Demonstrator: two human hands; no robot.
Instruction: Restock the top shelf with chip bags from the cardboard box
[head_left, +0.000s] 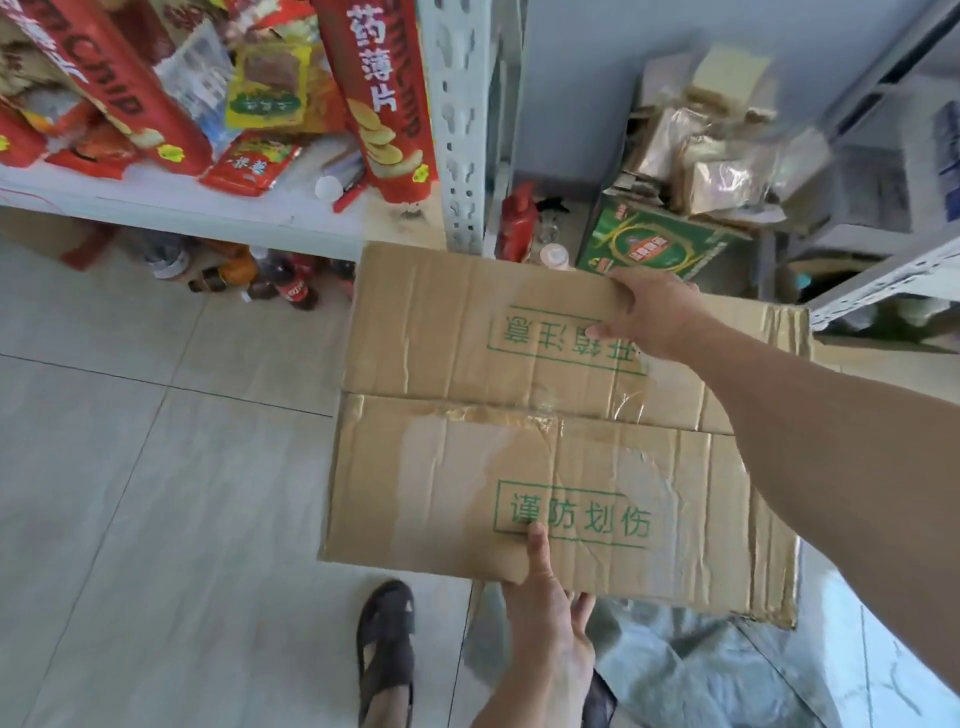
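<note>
The cardboard box (545, 431) fills the centre and lower right of the frame, held off the floor between 2 hands, its 2 top flaps lying shut with torn tape along the seam. The left hand (545, 608) pinches the near edge, thumb pressed on top by the green printing and fingers curled underneath. The right hand (654, 312) clamps the far edge in the same way, so the opposed grip keeps the box level and balanced. No chip bags from it are visible; the flaps hide whatever is inside. In the upper left of the frame a white shelf (171, 205) carries red chip bags (384, 104) leaning upright, though whether this is the top shelf is hard to tell. The box likely needs setting down and opening first.
</note>
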